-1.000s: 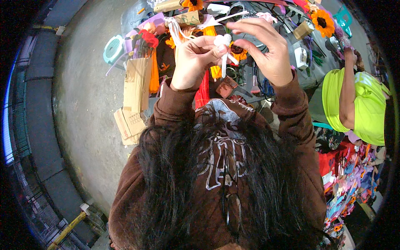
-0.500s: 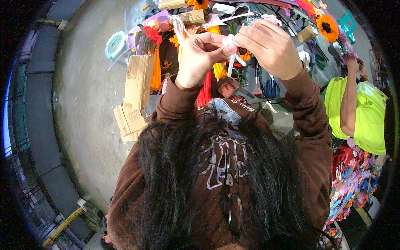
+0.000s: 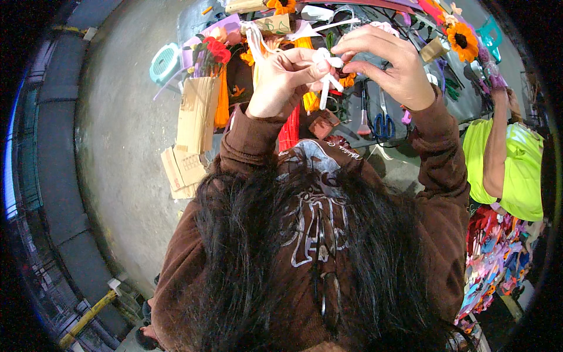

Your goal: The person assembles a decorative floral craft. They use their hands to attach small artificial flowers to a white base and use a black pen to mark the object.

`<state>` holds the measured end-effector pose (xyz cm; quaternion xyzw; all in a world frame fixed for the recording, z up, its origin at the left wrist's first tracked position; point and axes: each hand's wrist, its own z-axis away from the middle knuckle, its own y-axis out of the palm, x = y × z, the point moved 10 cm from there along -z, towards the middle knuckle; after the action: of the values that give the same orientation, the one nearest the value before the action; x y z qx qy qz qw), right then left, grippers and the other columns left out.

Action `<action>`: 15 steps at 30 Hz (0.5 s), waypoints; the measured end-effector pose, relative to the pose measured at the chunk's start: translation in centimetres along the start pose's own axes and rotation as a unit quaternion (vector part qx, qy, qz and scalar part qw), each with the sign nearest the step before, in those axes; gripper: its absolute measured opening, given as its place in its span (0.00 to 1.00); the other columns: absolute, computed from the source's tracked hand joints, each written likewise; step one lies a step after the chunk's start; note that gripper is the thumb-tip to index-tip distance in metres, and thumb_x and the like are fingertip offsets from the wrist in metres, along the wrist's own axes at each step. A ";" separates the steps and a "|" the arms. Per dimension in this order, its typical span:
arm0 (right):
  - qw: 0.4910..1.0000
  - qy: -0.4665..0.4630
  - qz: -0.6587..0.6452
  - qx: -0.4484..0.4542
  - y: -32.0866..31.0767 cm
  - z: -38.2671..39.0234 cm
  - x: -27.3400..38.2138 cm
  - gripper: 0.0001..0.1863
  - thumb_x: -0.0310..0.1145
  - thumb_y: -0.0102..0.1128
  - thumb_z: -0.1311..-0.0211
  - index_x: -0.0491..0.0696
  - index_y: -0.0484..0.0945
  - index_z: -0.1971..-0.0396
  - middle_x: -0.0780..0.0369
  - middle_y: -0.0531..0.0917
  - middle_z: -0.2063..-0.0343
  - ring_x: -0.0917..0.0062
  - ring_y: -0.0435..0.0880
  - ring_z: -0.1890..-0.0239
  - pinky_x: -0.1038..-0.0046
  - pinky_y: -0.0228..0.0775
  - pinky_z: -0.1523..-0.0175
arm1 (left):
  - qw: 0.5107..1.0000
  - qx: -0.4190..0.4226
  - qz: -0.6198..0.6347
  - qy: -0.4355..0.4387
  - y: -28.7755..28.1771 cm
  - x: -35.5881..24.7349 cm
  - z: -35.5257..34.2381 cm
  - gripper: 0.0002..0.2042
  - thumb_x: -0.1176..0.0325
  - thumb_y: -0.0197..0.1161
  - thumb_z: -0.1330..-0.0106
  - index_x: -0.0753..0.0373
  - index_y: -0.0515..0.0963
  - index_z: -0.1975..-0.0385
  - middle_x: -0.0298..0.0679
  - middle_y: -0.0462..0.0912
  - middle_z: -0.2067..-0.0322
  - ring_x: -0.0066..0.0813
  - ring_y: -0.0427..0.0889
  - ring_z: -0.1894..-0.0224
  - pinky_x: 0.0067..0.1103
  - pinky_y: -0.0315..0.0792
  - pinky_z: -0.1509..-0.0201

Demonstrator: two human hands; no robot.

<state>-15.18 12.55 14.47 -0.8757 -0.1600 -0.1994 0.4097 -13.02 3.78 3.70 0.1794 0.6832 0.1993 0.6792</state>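
The left hand pinches a white piece with hanging strips, the right hand curled just beside it, above a bench where blue-handled scissors and a brush lie on the right hand's near side, a red flower left of both hands.

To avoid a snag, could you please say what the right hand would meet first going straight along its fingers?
The right hand would probably meet the white piece pinched by the left hand; depth is unclear.

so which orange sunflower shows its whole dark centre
The upper-right sunflower: its dark centre shows in full. The top sunflower is cut by the picture's edge; the lower sunflower by the right hand is partly covered.
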 end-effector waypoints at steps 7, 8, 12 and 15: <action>0.992 -0.063 0.107 -0.015 -0.1 0.5 1.4 0.06 0.27 0.59 0.55 0.47 0.77 0.74 0.62 0.77 0.73 0.71 0.77 0.69 0.74 0.68 0.61 | 0.998 0.030 0.045 -0.023 1.1 0.5 0.1 0.07 0.76 0.59 0.47 0.67 0.74 0.68 0.37 0.78 0.73 0.21 0.77 0.74 0.13 0.70 0.70; 0.990 -0.068 0.120 -0.016 -0.3 0.3 1.7 0.05 0.27 0.59 0.55 0.47 0.77 0.74 0.62 0.77 0.74 0.70 0.77 0.69 0.74 0.68 0.61 | 1.000 0.010 0.014 -0.013 0.8 0.2 0.2 0.07 0.76 0.60 0.47 0.68 0.74 0.68 0.37 0.79 0.74 0.20 0.77 0.74 0.13 0.70 0.70; 0.998 0.001 0.059 -0.011 0.0 0.3 0.0 0.04 0.28 0.59 0.53 0.45 0.77 0.76 0.63 0.78 0.77 0.76 0.78 0.70 0.76 0.68 0.61 | 0.980 -0.068 -0.164 0.093 0.4 -2.0 0.8 0.09 0.75 0.63 0.50 0.68 0.75 0.69 0.38 0.80 0.74 0.19 0.78 0.74 0.13 0.71 0.70; 0.979 0.165 -0.116 -0.009 1.2 1.2 -3.2 0.05 0.28 0.58 0.51 0.42 0.76 0.75 0.65 0.79 0.77 0.83 0.77 0.71 0.78 0.68 0.62 | 0.879 -0.130 -0.390 0.243 1.5 -5.0 2.1 0.06 0.76 0.64 0.51 0.68 0.77 0.72 0.35 0.79 0.79 0.14 0.76 0.76 0.12 0.70 0.71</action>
<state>-17.12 12.39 11.41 -0.8101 -0.1887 -0.3886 0.3964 -10.92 2.57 8.77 -0.2455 0.8090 0.0431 0.5323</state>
